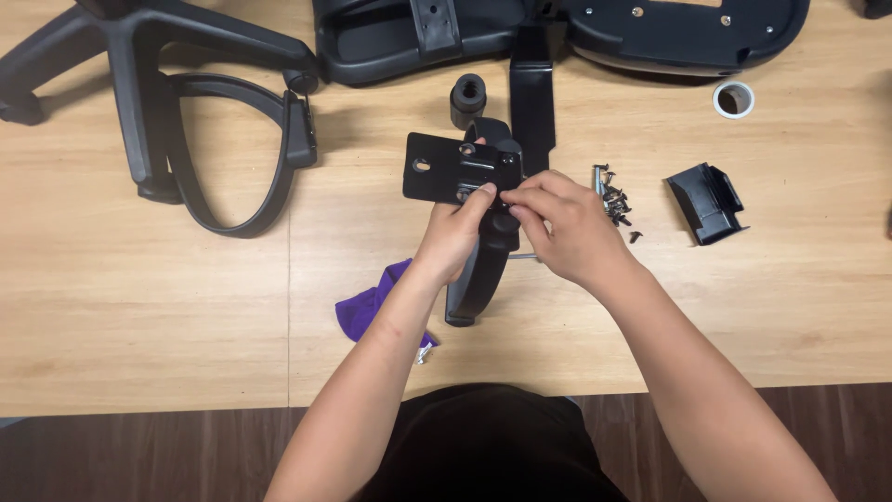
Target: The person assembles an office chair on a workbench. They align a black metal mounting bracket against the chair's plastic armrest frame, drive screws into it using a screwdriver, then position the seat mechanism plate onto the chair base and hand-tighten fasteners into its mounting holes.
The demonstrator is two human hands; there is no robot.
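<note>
My left hand [455, 232] holds a flat black metal bracket plate [441, 167] with holes, gripping its lower edge. The plate sits on top of a curved black armrest piece [478, 274] that runs down toward me. My right hand [567, 223] pinches with fingertips at the plate's lower right corner, on something too small to make out. A pile of small dark screws [613, 197] lies just right of my right hand.
A black chair base [139, 56] and a looped armrest frame [237, 158] lie at the left. The chair seat [557, 33] is at the top. A black cylinder [468, 98], tape roll [733, 99], small black plastic part [706, 203] and purple cloth [372, 307] lie around.
</note>
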